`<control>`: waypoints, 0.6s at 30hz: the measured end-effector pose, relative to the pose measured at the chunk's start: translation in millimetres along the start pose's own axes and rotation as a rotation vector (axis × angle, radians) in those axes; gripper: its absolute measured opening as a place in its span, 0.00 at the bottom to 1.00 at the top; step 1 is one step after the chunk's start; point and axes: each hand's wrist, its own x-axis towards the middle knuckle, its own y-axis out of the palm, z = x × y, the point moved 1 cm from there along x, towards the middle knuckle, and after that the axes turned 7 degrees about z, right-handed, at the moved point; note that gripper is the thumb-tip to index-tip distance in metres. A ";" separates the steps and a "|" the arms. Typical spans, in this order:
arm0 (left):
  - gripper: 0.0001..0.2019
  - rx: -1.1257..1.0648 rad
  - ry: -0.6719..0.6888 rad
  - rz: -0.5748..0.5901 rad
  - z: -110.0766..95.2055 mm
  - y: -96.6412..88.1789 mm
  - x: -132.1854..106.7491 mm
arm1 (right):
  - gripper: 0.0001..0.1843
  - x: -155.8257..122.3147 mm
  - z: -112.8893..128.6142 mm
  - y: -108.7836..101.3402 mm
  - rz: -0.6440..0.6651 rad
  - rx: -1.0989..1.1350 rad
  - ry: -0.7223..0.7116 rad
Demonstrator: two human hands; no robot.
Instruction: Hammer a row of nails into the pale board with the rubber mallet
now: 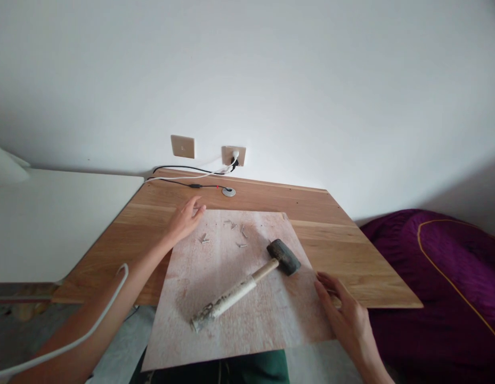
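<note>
We see a pale, streaky board [271, 314] in the middle, lying over the wooden desk [351, 250] and reaching past its near edge, above some green cloth [273, 365]. On the board rests a mallet [253, 281], its dark head toward the right edge and its worn, whitish handle slanting down to the near left. Beyond it we find several small metal screws or nails [242, 245], scattered loosely toward the far side; they are too small for us to tell which. The left hand [187, 217] is by the board's far left corner, fingers loosely curled and thumb parted from them, with nothing in their grasp. The right hand [345, 306] is at the right edge, its fingers bent with a gap behind the tips; we cannot tell whether they pinch the board or only touch it. A white cord [79, 341] crosses in front of the left forearm. Farther out, a round metal ring [228, 192] set in the desk has a thin black cable running into it, and the wall socket [226, 152] holds a white plug and a black one. To its left we see a second wall plate [182, 146]. A white table [51, 224] stands at left, and a purple cushion [391, 256] with yellow piping bulges at right.
</note>
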 end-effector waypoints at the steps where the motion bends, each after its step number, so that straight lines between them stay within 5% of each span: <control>1: 0.23 -0.005 -0.008 -0.003 0.4 0.6 -1.1 | 0.27 -2.1 0.5 -0.5 -0.010 -0.008 0.004; 11: 0.16 0.078 0.116 0.075 -13.0 -3.0 -16.5 | 0.27 -26.1 -13.7 -18.0 -0.027 -0.097 0.106; 15: 0.14 0.153 0.177 0.036 -15.2 -0.2 -19.0 | 0.31 -42.5 8.0 -19.4 -0.205 -0.203 0.029; 18: 0.11 0.188 0.234 0.005 -24.6 -1.9 -20.1 | 0.26 -62.7 38.6 -5.8 -0.111 -0.121 -0.042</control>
